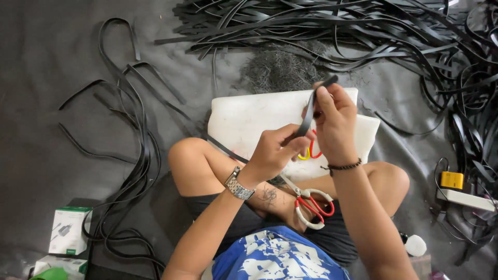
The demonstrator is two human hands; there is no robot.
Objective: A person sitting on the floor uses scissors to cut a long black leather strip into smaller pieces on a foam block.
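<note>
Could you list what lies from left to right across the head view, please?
Small white box → loose black strips → left hand → right hand → yellow block.

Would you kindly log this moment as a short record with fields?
Left hand: left hand grips the lower part of a black rubber strip
Right hand: right hand pinches the strip's upper end
Lap: red-and-white scissors lie on the leg
Under hands: white board
Floor left: loose black strips; green-and-white box
Floor right: yellow block
Top: pile of black strips
</note>
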